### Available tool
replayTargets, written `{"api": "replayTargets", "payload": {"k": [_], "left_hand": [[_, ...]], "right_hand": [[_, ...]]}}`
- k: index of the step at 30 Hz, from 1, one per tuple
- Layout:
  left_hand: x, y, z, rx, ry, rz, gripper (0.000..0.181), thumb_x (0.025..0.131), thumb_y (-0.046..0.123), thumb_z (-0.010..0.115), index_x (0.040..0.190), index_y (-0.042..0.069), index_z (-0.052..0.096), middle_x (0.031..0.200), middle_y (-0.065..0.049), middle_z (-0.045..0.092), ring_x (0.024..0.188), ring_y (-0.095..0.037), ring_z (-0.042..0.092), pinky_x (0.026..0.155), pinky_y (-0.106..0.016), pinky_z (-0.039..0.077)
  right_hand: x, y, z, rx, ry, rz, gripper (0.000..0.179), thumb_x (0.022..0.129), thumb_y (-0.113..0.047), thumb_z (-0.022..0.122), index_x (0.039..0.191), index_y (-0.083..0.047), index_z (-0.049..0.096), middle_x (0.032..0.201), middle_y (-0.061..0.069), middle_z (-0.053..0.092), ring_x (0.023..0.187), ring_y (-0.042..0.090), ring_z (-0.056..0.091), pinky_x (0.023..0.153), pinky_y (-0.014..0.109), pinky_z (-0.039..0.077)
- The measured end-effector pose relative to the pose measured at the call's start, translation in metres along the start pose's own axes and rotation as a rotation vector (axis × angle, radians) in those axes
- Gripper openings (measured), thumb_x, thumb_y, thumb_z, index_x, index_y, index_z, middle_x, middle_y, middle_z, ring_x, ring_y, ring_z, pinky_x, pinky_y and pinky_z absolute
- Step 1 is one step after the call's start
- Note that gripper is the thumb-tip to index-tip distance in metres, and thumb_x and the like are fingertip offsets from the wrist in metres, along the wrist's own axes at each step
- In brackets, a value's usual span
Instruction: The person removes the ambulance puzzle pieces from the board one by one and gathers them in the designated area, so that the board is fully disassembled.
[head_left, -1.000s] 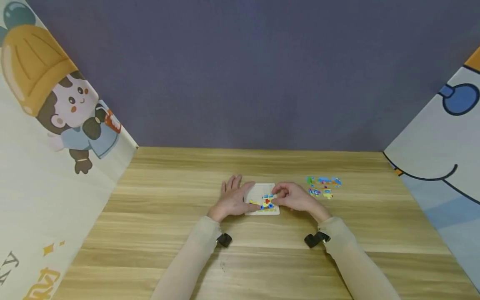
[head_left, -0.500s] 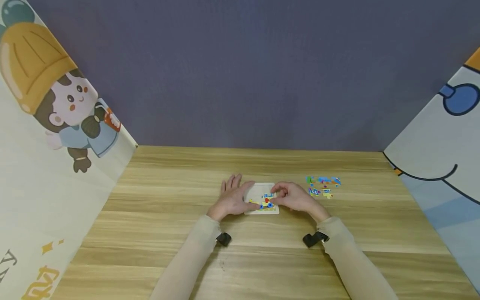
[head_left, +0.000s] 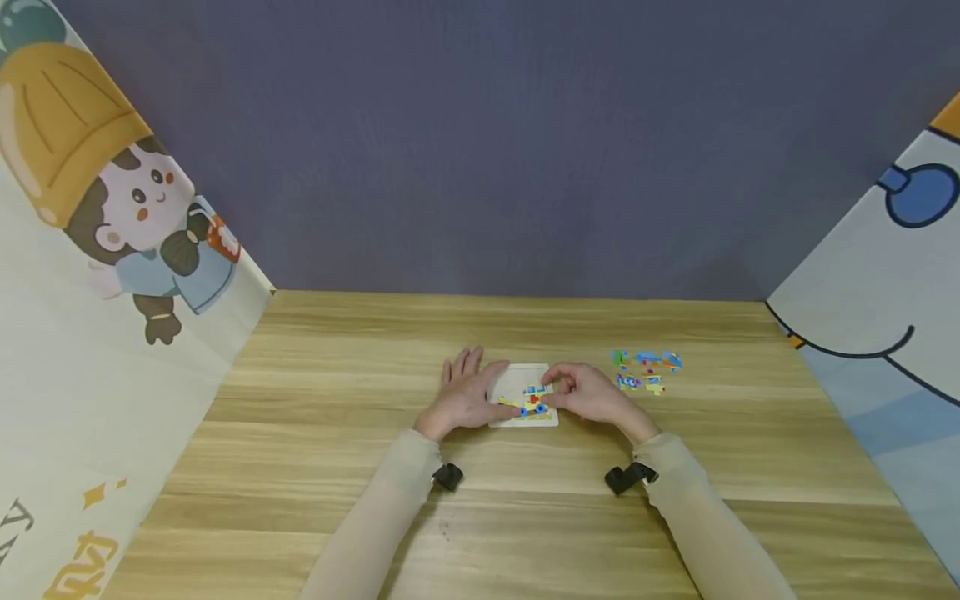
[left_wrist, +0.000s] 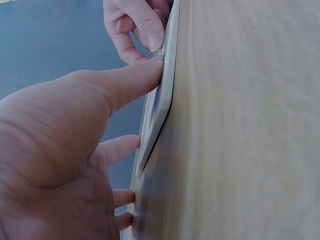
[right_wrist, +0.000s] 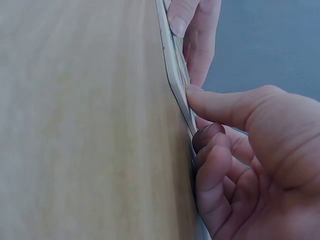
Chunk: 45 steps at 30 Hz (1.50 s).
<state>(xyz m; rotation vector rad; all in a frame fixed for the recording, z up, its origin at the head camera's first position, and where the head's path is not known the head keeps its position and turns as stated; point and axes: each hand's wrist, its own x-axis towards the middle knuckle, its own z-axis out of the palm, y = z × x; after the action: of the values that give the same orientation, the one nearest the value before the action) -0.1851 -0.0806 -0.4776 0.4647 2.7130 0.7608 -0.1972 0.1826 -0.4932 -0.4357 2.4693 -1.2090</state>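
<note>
Hardly anything has moved; only my view has shifted slightly. My left hand (head_left: 467,402), fingers spread, rests its thumb on the board (head_left: 523,377), on the table (head_left: 337,392). My right hand (head_left: 596,393) curls at its right edge; whether it pinches a piece, I can't tell.

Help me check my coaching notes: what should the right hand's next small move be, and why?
Perhaps press lightly down with the right hand on the yellow-and-blue vehicle picture on the white rectangular board: that hand's thumb touches the picture's right edge, while the left hand rests its thumb toward the lower left, seemingly steadying the board. Whether anything sits raised is unclear.
</note>
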Motion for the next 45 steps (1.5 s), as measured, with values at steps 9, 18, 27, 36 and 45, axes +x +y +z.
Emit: {"api": "replayTargets", "payload": {"k": [9,18,27,36,45], "left_hand": [[0.0016,-0.0009,0.001,0.001,0.001,-0.002,0.086,0.092,0.057,0.077,0.164,0.026,0.043,0.179,-0.018,0.012,0.167,-0.041,0.003,0.133,-0.064,-0.003],[0.0007,0.0004,-0.0005,0.003,0.005,-0.003,0.085,0.091,0.056,0.078,0.163,0.026,0.044,0.179,-0.019,0.013,0.167,-0.042,0.004,0.133,-0.065,-0.002],[0.0006,0.0007,0.0,0.005,-0.002,0.003,0.086,0.091,0.057,0.078,0.164,0.025,0.044,0.179,-0.019,0.012,0.166,-0.042,0.004,0.133,-0.065,-0.002],[-0.0013,0.0002,-0.0004,0.002,-0.002,0.001,0.085,0.091,0.056,0.078,0.163,0.025,0.044,0.179,-0.019,0.011,0.167,-0.042,0.003,0.133,-0.065,-0.003],[0.0003,0.0004,0.0001,0.014,0.0,-0.003,0.085,0.091,0.057,0.077,0.164,0.027,0.044,0.179,-0.018,0.011,0.167,-0.041,0.003,0.134,-0.064,-0.002]], "right_hand": [[-0.0018,-0.0015,0.0012,-0.016,0.023,-0.014,0.025,0.098,-0.021,0.078,0.12,-0.013,0.071,0.07,-0.002,0.054,0.055,0.014,0.044,0.054,0.026,0.04],[-0.0016,0.0016,0.0006,0.009,0.028,-0.038,0.027,0.097,-0.021,0.08,0.121,-0.012,0.07,0.068,-0.002,0.057,0.055,0.012,0.045,0.056,0.026,0.042],[-0.0025,0.0036,0.0003,-0.004,0.048,-0.059,0.026,0.096,-0.023,0.081,0.118,-0.014,0.071,0.07,-0.002,0.058,0.059,0.012,0.048,0.06,0.026,0.043],[-0.0026,0.0035,0.0018,0.005,0.057,-0.068,0.026,0.095,-0.023,0.082,0.117,-0.013,0.071,0.071,-0.003,0.059,0.06,0.012,0.048,0.06,0.026,0.043],[-0.0015,0.0041,0.0025,0.025,0.075,-0.073,0.025,0.095,-0.019,0.082,0.115,-0.011,0.071,0.078,0.0,0.063,0.065,0.013,0.053,0.061,0.025,0.044]]}}
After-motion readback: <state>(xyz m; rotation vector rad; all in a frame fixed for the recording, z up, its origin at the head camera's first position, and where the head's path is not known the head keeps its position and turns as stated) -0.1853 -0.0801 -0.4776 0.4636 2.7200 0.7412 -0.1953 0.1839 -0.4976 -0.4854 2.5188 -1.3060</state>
